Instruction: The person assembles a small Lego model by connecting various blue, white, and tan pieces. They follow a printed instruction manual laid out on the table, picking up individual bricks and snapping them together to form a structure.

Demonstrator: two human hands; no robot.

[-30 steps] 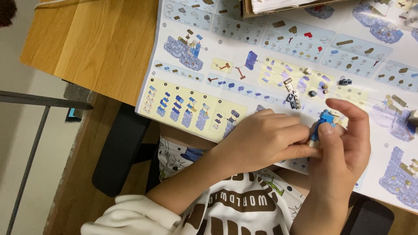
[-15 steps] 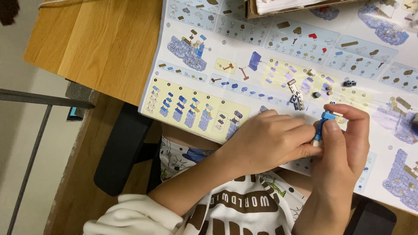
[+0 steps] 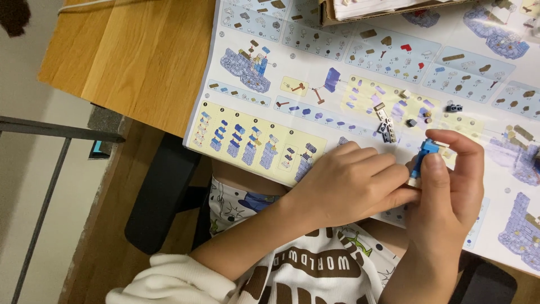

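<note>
Both hands meet over the near edge of a large printed building-instruction sheet. My right hand pinches a small blue brick assembly between thumb and fingers. My left hand curls beside it, its fingertips touching the lower end of the same blue piece. Most of the assembly is hidden by the fingers.
A few loose small bricks lie on the sheet just beyond the hands: a grey piece and a dark blue piece. The sheet covers a wooden table. A cardboard box edge sits at the top. A black chair is below.
The view has shifted slightly. Both hands stay together on the blue piece, with the right fingers adjusted a little around it.
</note>
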